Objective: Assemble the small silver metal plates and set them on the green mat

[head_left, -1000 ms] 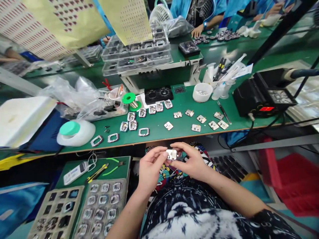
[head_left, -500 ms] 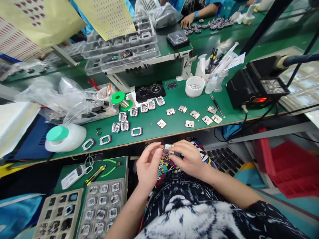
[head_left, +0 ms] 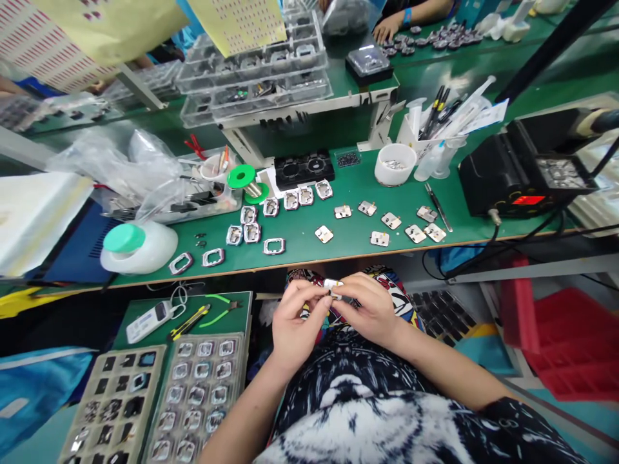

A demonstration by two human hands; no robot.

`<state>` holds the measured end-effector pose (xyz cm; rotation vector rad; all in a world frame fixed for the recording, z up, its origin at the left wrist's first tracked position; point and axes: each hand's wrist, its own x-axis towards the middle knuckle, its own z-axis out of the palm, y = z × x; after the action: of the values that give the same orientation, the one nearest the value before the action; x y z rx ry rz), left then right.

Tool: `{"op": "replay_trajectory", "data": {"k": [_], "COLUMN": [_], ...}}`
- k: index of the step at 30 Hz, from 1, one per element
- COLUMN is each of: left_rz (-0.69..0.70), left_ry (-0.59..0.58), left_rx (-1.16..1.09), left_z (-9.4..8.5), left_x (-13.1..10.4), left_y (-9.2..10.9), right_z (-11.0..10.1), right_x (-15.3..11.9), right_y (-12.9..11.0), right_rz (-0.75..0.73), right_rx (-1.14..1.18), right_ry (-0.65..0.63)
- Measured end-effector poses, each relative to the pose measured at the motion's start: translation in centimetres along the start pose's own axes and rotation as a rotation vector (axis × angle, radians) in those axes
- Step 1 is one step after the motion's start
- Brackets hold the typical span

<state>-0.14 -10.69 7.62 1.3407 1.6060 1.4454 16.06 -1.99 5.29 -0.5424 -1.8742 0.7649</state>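
Observation:
Over my lap, just off the bench's front edge, I hold a small silver metal plate [head_left: 333, 283] with a yellow strip on it. My right hand [head_left: 371, 308] pinches it from the right side. My left hand [head_left: 298, 317] has thumb and forefinger closed together at its lower left edge; whether a tiny part is between those fingertips I cannot make out. Similar plates [head_left: 380, 239] lie loose on the green bench in front of me. To their left are several silver watch-case frames [head_left: 274, 246], some with parts inside.
Tweezers [head_left: 439, 207] lie beside a black soldering station [head_left: 525, 174]. A white cup [head_left: 395, 165], solder spool [head_left: 247, 182] and green-capped bottle [head_left: 140, 248] stand on the bench. Lower left are trays of parts [head_left: 242, 386], cutters [head_left: 217, 310] and a meter [head_left: 149, 322]. A co-worker's hand [head_left: 387, 29] rests across.
My left thumb and forefinger have moved in to the plate's edge and closed together. My right hand still holds the plate. The whole view has shifted, with bench items now further right.

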Motion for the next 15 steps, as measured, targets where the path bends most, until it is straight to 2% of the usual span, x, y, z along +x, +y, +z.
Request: {"op": "replay_trajectory", "data": {"k": [3,6,10,15], "left_rz": [0.028,0.121,0.275,0.317], "left_ry": [-0.051,-0.19,-0.432,-0.607], "left_rx": [0.05,0.131,0.298,0.35], "left_z": [-0.4,-1.3,-3.4,-6.0], "left_x": [0.3,1.0,2.3,3.0], "left_y": [0.2,0.7,1.5,2.5], "right_z": [-0.2,-0.5,-0.4,0.2], "right_x": [-0.3,-1.0,-1.6,-1.5], "right_y": [0.0,0.3,0.7,-0.1], "right_rz": [0.023,0.081,0.173,0.328], "right_rx": [0.027,0.048,0.11,0.181], "right_ry": [-0.04,-0.072,-0.149,-0.236]}}
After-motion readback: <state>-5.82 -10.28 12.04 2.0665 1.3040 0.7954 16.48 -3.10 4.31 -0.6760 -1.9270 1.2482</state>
